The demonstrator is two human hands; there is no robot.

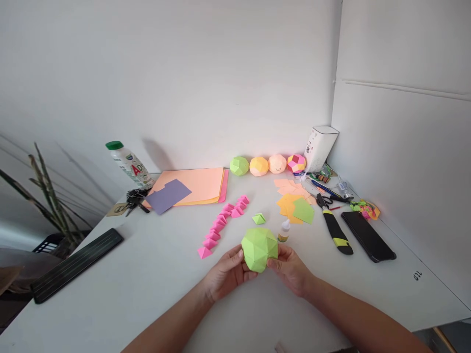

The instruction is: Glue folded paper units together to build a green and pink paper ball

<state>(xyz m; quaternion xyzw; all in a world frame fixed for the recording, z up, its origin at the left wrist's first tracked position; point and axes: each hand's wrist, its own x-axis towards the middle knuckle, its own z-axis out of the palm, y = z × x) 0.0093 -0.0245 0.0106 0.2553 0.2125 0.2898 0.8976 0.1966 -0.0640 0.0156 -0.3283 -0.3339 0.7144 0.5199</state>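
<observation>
The light green faceted paper ball [259, 249] in the grip is plain, without pattern. Just beyond the grip, the small folded paper piece [259, 218] has the same green. Beyond-left, the row of folded paper pyramids [222, 223] is bright pink. To the right, the utility knife [336, 230] is black with yellow bands.

A home craft corner: a white desk [154, 264] against bare walls, paper sheets [195, 186] and finished paper balls [268, 164] at centre, scissors [333, 220] right, houseplant [44, 201] far left.
</observation>
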